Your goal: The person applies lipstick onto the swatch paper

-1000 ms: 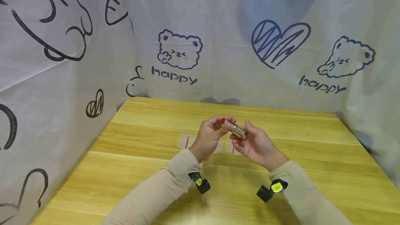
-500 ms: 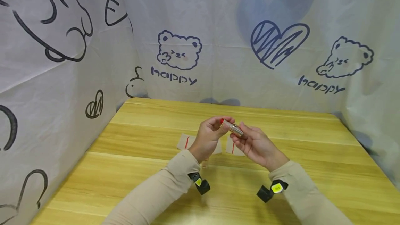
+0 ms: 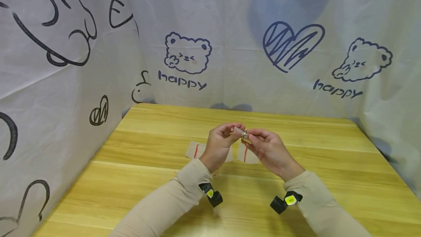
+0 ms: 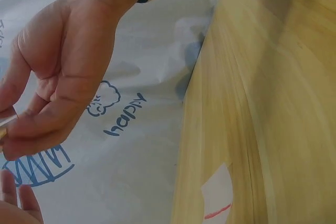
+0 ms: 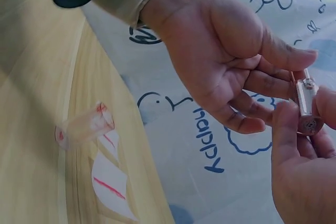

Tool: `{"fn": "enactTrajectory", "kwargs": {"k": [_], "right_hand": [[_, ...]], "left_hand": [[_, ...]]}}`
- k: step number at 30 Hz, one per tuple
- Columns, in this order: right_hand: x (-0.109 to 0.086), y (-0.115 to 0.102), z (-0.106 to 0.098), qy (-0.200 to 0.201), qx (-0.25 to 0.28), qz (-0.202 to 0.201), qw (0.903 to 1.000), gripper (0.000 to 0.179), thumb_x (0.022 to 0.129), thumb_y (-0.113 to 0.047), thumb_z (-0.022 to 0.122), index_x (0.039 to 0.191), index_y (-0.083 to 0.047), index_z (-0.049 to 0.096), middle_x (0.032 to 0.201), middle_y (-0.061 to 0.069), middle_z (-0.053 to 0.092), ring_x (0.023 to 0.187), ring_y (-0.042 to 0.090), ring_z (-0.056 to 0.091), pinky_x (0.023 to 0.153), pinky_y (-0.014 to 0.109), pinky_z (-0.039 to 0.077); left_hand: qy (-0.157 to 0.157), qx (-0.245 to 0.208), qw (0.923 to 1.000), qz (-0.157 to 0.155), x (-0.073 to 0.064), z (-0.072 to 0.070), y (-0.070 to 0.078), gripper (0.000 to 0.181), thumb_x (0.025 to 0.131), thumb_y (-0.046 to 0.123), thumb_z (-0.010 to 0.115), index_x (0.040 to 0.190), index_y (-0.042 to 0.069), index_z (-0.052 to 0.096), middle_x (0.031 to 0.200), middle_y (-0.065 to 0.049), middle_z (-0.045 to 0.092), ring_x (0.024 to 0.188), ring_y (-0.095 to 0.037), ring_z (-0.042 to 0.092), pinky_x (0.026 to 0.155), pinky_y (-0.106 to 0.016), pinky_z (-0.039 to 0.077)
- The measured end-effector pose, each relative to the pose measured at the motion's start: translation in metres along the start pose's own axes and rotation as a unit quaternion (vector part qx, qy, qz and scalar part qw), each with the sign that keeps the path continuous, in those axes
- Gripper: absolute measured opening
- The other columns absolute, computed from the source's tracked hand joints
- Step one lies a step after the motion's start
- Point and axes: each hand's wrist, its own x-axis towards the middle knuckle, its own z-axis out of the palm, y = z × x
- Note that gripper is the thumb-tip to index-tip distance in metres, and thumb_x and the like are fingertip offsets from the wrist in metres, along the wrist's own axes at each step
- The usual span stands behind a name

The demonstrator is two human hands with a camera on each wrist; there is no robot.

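Note:
Both hands hold one lipstick [image 3: 245,134] above the table, its tube clear with gold parts. My left hand [image 3: 217,145] pinches the end with the red tip, and its fingers cover most of the red. At the gold base, the thumb and fingertips of my right hand [image 3: 272,152] grip from the other side. The right wrist view shows the clear tube [image 5: 306,98] between the fingers of both hands, a round label on its end. In the left wrist view the right hand [image 4: 73,66] fills the upper left, with the lipstick mostly cut off at the edge.
Pale paper strips with red strokes lie on the wooden table [image 3: 131,193] under the hands: one strip [image 3: 190,150] at left, another [image 3: 249,156] at right. A clear cylindrical cap [image 5: 86,124] lies near them. White cloth walls [image 3: 230,83] with drawings enclose the table.
My right hand's thumb and fingers have shifted left along the lipstick and closed on its base. Less red shows at the tip. The left hand has barely moved.

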Motion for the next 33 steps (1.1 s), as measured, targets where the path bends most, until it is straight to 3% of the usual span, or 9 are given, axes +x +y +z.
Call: {"fn": "enactTrajectory", "kwargs": {"k": [4, 8, 13, 19, 26, 33], "right_hand": [[-0.001, 0.003, 0.001, 0.03, -0.059, -0.034, 0.9972, 0.016, 0.093, 0.002, 0.061, 0.101, -0.01, 0.069, 0.103, 0.005, 0.062, 0.097, 0.014, 0.064, 0.09, 0.029, 0.051], [-0.001, 0.004, 0.0, 0.036, -0.074, -0.049, 0.9954, 0.017, 0.093, 0.003, 0.062, 0.1, -0.011, 0.069, 0.103, 0.006, 0.061, 0.097, 0.015, 0.064, 0.09, 0.03, 0.051], [-0.002, 0.004, -0.002, 0.027, -0.072, -0.046, 0.996, 0.018, 0.093, 0.004, 0.061, 0.099, -0.01, 0.069, 0.101, 0.004, 0.062, 0.095, 0.014, 0.064, 0.089, 0.031, 0.052], [-0.003, 0.004, -0.005, 0.019, -0.103, -0.034, 0.9939, 0.015, 0.094, 0.004, 0.059, 0.1, -0.008, 0.066, 0.099, 0.005, 0.062, 0.094, 0.014, 0.064, 0.088, 0.034, 0.053], [-0.006, 0.005, -0.011, 0.049, -0.127, -0.006, 0.9907, 0.011, 0.096, 0.001, 0.058, 0.101, -0.006, 0.064, 0.098, 0.005, 0.063, 0.095, 0.016, 0.065, 0.09, 0.034, 0.052], [-0.012, 0.008, -0.019, 0.074, -0.134, 0.022, 0.9879, 0.008, 0.096, -0.002, 0.06, 0.102, -0.004, 0.063, 0.1, 0.007, 0.064, 0.096, 0.018, 0.066, 0.089, 0.032, 0.052]], "left_hand": [[0.018, -0.006, 0.9998, -0.002, 0.0, 0.001, -0.002, 0.077, 0.071, 0.037, 0.074, 0.118, -0.02, 0.054, 0.11, -0.015, 0.068, 0.101, -0.013, 0.064, 0.097, -0.036, 0.047], [0.022, 0.0, 0.9998, -0.002, 0.0, 0.001, -0.004, 0.071, 0.073, 0.034, 0.075, 0.116, -0.019, 0.056, 0.111, -0.019, 0.067, 0.099, -0.013, 0.065, 0.097, -0.036, 0.047], [0.013, 0.023, 0.9996, -0.003, 0.0, -0.001, -0.003, 0.052, 0.084, 0.021, 0.074, 0.116, -0.016, 0.059, 0.114, -0.023, 0.065, 0.101, -0.014, 0.065, 0.097, -0.036, 0.047], [-0.004, 0.079, 0.9967, -0.016, 0.0, -0.006, 0.0, 0.031, 0.092, 0.007, 0.067, 0.117, -0.011, 0.061, 0.113, -0.018, 0.067, 0.102, -0.015, 0.065, 0.094, -0.034, 0.049], [-0.042, 0.131, 0.9885, -0.065, -0.005, -0.022, 0.003, 0.038, 0.094, 0.008, 0.064, 0.13, -0.002, 0.055, 0.121, -0.016, 0.063, 0.11, -0.022, 0.061, 0.094, -0.033, 0.049], [-0.057, 0.16, 0.9803, -0.1, -0.015, -0.048, 0.001, 0.041, 0.098, 0.014, 0.06, 0.135, 0.0, 0.049, 0.128, -0.017, 0.059, 0.118, -0.034, 0.055, 0.091, -0.04, 0.051]]}}
